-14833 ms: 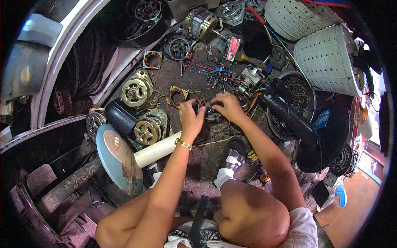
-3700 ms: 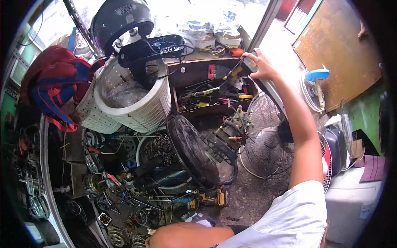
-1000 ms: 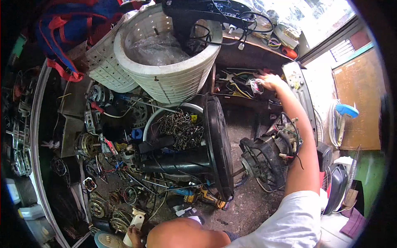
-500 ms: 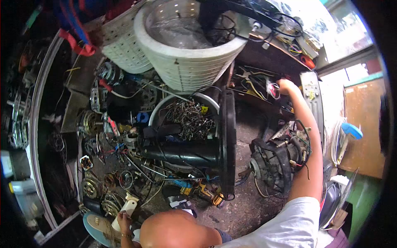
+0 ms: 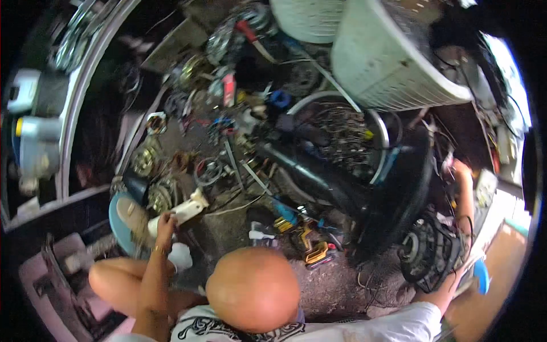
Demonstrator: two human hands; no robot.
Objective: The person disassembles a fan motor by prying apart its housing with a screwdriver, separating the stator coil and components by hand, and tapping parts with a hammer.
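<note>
One set of left fingers clasps a white tube; whether right fingers grip, I cannot tell.

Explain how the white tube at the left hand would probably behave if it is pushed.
The white tube looks straight, so it is probably stiff. Its rounded side might roll, though the left hand on it may prevent that.

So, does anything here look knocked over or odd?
Yes: the black stand lies on its side across the metal basin, its round base on edge, where I'd expect it upright. The white tube in the left hand is tipped too. Loose wires clutter the floor.
</note>
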